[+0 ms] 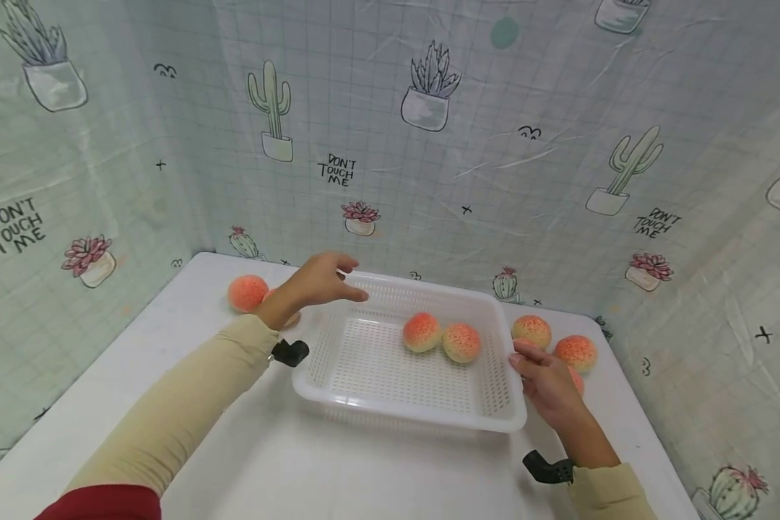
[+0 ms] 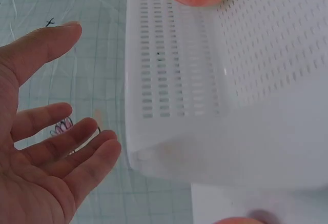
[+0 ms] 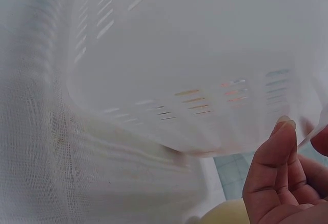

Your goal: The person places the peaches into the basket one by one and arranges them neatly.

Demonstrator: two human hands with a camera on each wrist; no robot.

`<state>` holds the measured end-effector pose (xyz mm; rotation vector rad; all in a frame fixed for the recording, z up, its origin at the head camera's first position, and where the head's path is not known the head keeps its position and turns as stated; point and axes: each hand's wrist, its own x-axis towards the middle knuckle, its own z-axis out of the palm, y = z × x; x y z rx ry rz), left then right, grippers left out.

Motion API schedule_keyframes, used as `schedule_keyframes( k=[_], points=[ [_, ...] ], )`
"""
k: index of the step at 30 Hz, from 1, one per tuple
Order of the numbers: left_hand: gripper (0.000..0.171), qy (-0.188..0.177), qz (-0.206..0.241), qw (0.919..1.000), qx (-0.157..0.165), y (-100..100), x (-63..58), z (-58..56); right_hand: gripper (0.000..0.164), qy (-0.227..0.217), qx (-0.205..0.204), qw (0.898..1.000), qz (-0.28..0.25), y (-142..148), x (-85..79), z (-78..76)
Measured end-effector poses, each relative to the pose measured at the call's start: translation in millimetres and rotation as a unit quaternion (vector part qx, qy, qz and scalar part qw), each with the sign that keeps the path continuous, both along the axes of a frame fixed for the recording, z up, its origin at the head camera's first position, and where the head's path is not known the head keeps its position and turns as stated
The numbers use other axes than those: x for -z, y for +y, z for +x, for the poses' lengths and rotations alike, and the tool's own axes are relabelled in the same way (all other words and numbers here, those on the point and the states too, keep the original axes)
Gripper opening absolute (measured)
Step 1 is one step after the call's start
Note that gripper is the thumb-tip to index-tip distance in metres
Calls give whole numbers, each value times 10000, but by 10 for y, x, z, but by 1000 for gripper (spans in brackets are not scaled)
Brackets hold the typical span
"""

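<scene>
A white perforated plastic basket [image 1: 390, 393] is in the middle of the head view, with two peaches [image 1: 422, 332] inside. My right hand [image 1: 546, 383] holds its right rim; in the right wrist view the fingers [image 3: 274, 167] curl below the rim and the thumb is partly cut off at the edge. My left hand [image 1: 325, 280] hovers by the far left corner, thumb and fingers spread apart. A gap shows between those fingers [image 2: 97, 167] and the basket wall in the left wrist view.
More peaches lie on the white table [image 1: 338, 469]: two at the left, including an orange one [image 1: 248, 293], and several at the right, including a speckled one [image 1: 575, 353]. My left wrist partly covers one. A cactus-print curtain [image 1: 377, 144] surrounds the table's back and sides.
</scene>
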<state>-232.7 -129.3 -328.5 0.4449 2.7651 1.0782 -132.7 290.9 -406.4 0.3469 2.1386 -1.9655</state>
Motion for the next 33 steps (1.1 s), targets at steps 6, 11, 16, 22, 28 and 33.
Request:
schedule_keyframes(
  k=[6,11,16,22,28,33],
  points=[
    [79,-24,132,9996,-267,-296,47,13,65,22,11,10000,-27,1,11,1],
    [77,-80,238,9983,-532,-533,84,36,65,-17,31,10000,-68,0,18,1],
    [78,-136,282,9959,-846,-799,148,71,65,-2,35,10000,-39,-2,19,9],
    [77,107,208,9936,-1103,-1166,294,77,65,38,-12,10000,-23,7,16,13],
    [79,181,282,9882,-1497,-1463,485,82,64,-6,11,10000,-32,-5,6,15],
    [78,242,378,9844,-1704,-1644,651,44,65,-22,-5,10000,-95,-6,18,19]
  ],
)
